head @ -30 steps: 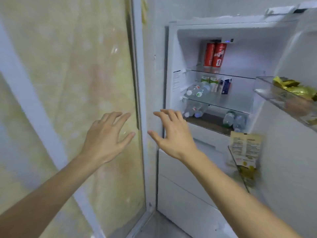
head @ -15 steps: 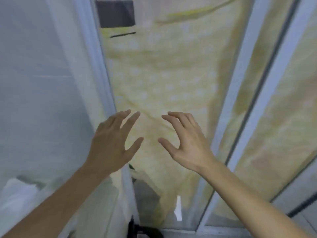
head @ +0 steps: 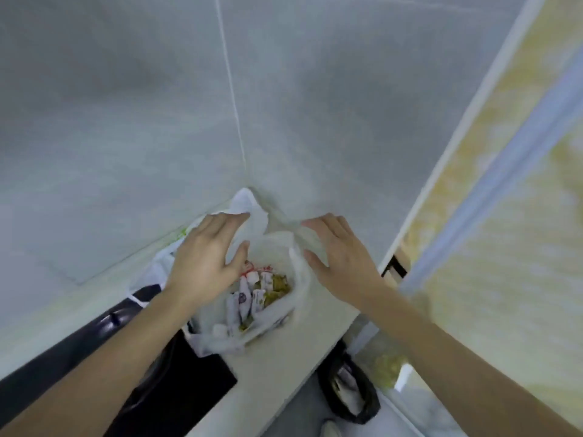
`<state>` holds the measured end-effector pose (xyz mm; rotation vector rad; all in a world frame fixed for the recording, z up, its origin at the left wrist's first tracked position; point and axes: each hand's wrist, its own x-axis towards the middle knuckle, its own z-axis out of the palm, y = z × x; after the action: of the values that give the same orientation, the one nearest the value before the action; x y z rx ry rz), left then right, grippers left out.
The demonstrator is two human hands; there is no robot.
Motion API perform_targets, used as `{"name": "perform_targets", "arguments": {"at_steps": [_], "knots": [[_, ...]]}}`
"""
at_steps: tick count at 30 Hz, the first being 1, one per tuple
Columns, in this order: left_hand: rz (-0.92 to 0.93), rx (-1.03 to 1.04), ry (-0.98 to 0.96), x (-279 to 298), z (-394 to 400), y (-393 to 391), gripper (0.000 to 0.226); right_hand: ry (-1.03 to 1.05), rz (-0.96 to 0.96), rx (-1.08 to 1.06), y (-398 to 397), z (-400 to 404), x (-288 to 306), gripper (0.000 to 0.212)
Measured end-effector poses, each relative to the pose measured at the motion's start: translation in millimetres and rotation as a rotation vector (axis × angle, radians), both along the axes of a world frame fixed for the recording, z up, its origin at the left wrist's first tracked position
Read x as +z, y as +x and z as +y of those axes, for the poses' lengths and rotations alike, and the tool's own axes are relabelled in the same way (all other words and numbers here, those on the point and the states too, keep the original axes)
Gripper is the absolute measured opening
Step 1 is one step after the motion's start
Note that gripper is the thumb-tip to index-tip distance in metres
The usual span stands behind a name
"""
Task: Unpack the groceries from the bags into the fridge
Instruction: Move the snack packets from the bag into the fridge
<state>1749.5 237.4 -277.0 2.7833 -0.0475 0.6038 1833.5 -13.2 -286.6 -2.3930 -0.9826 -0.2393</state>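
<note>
Both hands hovered spread and empty over the white bag (head: 252, 323) on the counter (head: 284, 357): left hand (head: 205, 260), right hand (head: 340, 260). Small packets (head: 249, 301), blurred, probably sachets, lay inside; parting the rim first would have eased the reach.

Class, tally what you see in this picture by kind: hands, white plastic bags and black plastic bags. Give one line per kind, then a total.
Hands: 2, left hand and right hand
White plastic bags: 1, white bag on the counter
Black plastic bags: 1, black bag on the floor
Total: 4
</note>
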Motion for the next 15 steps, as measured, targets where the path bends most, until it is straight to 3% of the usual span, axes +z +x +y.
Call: {"name": "perform_targets", "arguments": {"at_steps": [5, 11, 15], "knots": [[0.244, 0.147, -0.1, -96.6, 9.4, -8.5, 0.033, -0.134, 0.141, 0.279, 19.1, 61.5, -106.7, 0.024], [0.598, 0.325, -0.182, -197.7, 1.7, 1.7, 0.037, -0.521, 0.18, 0.502, 41.4, 89.0, -207.1, 0.041], [0.711, 0.35, -0.192, -243.8, -2.4, 10.1, 0.043, -0.663, 0.209, 0.534, 48.9, 108.3, -240.3, 0.075]]}}
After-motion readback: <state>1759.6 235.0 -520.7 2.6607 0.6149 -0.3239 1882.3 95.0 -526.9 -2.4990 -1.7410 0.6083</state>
